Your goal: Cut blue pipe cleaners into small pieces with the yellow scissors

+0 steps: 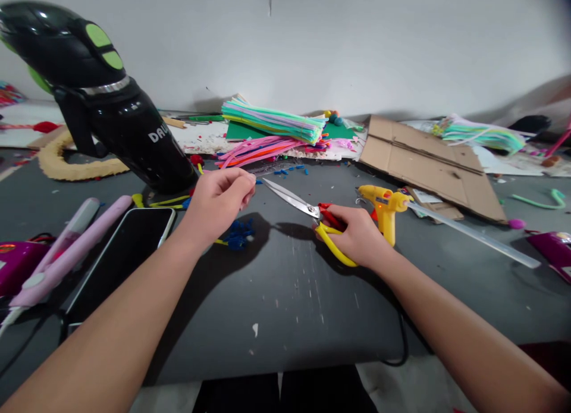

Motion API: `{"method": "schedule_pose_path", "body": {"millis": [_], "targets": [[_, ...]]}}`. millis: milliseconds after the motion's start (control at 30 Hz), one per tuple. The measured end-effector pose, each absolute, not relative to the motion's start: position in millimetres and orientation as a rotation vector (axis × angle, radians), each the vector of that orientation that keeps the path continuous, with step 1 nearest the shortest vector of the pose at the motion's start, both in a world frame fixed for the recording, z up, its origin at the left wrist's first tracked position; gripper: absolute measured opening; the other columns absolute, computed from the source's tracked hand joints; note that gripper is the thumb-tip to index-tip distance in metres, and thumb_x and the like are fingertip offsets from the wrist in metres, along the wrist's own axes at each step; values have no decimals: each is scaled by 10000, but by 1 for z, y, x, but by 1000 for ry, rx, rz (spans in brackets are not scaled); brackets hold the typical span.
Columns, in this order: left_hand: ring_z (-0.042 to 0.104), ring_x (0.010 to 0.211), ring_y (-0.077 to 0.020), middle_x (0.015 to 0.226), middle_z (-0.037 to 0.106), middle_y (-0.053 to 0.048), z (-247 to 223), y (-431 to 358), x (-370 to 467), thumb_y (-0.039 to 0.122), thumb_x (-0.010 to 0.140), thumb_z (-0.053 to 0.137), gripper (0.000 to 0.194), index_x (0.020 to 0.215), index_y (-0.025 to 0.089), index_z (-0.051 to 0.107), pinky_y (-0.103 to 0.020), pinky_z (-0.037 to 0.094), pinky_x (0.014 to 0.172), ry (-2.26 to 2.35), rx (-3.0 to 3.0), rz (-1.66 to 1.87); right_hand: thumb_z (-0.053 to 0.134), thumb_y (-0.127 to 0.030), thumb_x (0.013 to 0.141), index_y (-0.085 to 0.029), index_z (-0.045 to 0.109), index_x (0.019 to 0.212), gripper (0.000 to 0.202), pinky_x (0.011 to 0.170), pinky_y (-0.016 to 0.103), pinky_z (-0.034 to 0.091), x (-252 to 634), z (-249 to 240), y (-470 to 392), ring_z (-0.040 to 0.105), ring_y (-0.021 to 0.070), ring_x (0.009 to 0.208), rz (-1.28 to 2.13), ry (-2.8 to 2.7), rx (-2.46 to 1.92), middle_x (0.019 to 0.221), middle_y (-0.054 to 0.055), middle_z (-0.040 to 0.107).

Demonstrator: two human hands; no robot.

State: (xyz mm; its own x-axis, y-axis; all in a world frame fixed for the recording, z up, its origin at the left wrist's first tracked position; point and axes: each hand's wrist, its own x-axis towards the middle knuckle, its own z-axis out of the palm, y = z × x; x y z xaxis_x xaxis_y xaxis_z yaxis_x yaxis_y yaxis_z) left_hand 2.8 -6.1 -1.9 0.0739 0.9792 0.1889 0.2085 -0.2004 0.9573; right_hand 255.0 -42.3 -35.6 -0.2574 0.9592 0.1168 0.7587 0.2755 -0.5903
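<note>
My right hand [357, 234] grips a pair of scissors [294, 202] by its red and yellow handles. The blades look closed and point left, their tip just short of my left hand [225, 202]. That hand is closed in a pinch above the table, with a tiny whitish bit at the fingertips that is too small to name. Below and behind it lies a cluster of blue fuzzy pieces [238, 234], partly in shadow. Just beyond my right hand is a yellow glue gun [386, 207] with a long clear glue stick [473, 233] in its back.
A tall black bottle [143, 127] stands at the left. Near it lie a phone [125, 252], a pink hair straightener [84, 246] and a beige ring [57, 160]. Bundled pastel pipe cleaners [274, 121] and pink ones [259, 151] lie at the back, beside flattened cardboard [428, 169].
</note>
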Motion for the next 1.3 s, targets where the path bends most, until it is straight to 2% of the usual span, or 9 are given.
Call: {"method": "schedule_pose_path", "body": {"millis": [367,833,1167,1300], "targets": [[449,521,-99,541,478,13,-1,-7,2,249,832,559,229,613,183,557,-234,341,481,1264,1611,1154,629,-241,729,-197,395,636,256,554,249,255,258,-35,-42,299,99,596,571,-2125,-1533,595,-49,401],[458,526,-92,554,487,10,-1,-7,2,242,837,557,230,616,176,561,-223,345,480,1230,1583,1138,628,-236,729,-191,429,636,224,554,247,258,257,-36,-41,306,98,590,544,-2131,-1540,588,-48,411],[457,536,-96,581,497,5,-3,-7,2,268,830,568,216,633,178,562,-221,374,486,1208,1533,1152,587,-177,697,-190,399,609,208,543,250,233,257,-37,-41,289,95,583,562,-2086,-1576,573,-54,353],[455,535,-94,578,496,2,-5,-6,2,232,821,558,217,611,179,564,-222,392,497,1193,1523,1188,595,-215,717,-195,411,646,199,545,242,247,257,-35,-42,313,97,593,619,-2062,-1551,597,-55,376]]}}
